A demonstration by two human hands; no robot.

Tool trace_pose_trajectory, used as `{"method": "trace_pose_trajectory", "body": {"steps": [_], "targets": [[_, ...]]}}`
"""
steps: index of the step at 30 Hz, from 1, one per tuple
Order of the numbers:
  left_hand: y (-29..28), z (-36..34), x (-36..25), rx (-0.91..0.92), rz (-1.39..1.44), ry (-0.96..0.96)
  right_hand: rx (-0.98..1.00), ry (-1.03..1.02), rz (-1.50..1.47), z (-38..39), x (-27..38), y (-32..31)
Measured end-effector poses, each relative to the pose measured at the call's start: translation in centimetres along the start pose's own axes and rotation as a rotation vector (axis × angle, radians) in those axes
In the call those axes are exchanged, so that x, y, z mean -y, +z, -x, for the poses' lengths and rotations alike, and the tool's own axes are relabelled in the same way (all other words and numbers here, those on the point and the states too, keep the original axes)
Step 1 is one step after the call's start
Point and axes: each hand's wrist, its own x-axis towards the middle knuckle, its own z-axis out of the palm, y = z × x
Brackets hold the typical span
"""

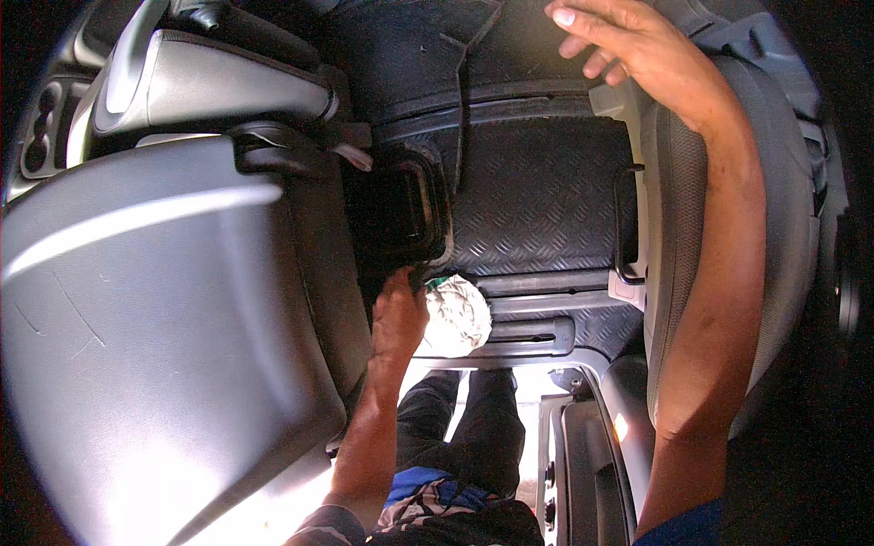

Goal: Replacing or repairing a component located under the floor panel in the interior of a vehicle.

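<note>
My left hand point(399, 317) is low beside the dark seat base, at the near side of the car floor. Its fingers are bent down into shadow, so their grip is partly hidden. Right against this hand lies a crumpled white cloth point(459, 315) with a bit of green at its far edge, brightly lit near the door sill. Whether my fingers grip the cloth or only touch it, I cannot tell. At the far right, my right hand point(614, 41) is raised over the floor near the seat, with its fingers spread and nothing in them.
A grey-and-black seat point(164, 337) fills the left side. Textured black matting point(546, 196) covers the floor, beside a dark rectangular framed recess point(410, 209). A black bar point(625, 223) stands before the right seat point(774, 246). The open door point(587, 473) is at lower right.
</note>
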Motion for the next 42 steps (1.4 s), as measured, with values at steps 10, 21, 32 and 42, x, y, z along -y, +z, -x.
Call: {"method": "trace_pose_trajectory", "body": {"steps": [10, 21, 32, 42], "targets": [[-0.3, 0.0, -0.3, 0.004, -0.023, 0.025, 0.022, 0.050, -0.040, -0.4, -0.4, -0.1], [0.0, -0.2, 0.3, 0.043, -0.058, 0.220, 0.022, 0.011, -0.024, -0.1, -0.3, -0.1], [0.6, -2.0, -0.3, -0.092, -0.340, 0.218, 0.027, 0.079, 0.018, 0.0, 0.5, -0.2], [0.6, -4.0, -0.6, 0.064, -0.427, 0.316, 0.068, 0.044, 0.007, -0.1, -0.4, -1.3]]}}
